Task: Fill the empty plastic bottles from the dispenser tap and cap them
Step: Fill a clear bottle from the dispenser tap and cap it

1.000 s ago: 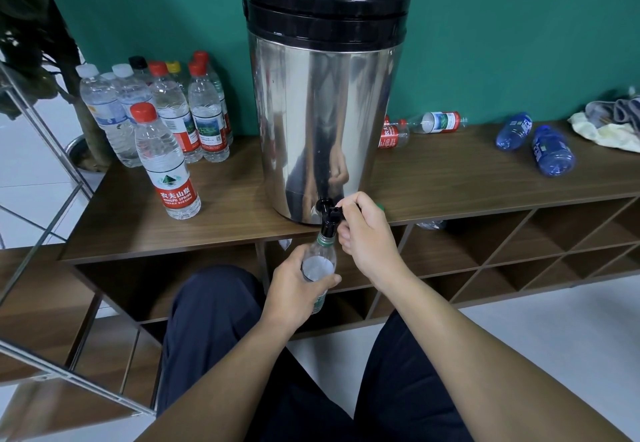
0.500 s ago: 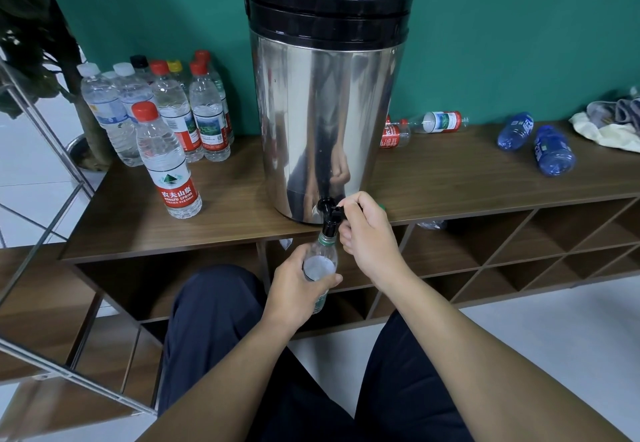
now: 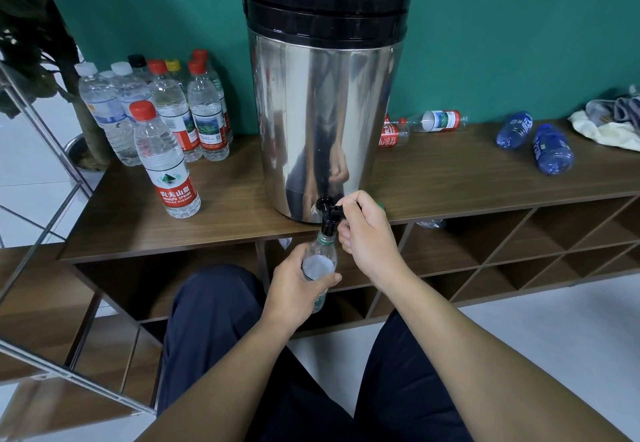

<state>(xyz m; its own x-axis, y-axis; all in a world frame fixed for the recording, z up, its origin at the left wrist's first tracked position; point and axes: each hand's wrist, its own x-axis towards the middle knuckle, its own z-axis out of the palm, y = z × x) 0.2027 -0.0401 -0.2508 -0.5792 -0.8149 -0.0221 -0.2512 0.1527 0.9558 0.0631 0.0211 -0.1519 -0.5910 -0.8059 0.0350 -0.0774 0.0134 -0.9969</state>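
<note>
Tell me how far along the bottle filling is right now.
Done, apparently: capped bottles stand upright left of the steel dispenser. In hand: the left hand holds an uncapped bottle under the black tap, which the right hand grips. Left: capping it, then two blue bottles and clear ones lying to the right.

An office or lounge corner seems to be showing here: a steel dispenser is sitting on a wooden cubby shelf against a teal wall, a plant standing beside it.
</note>
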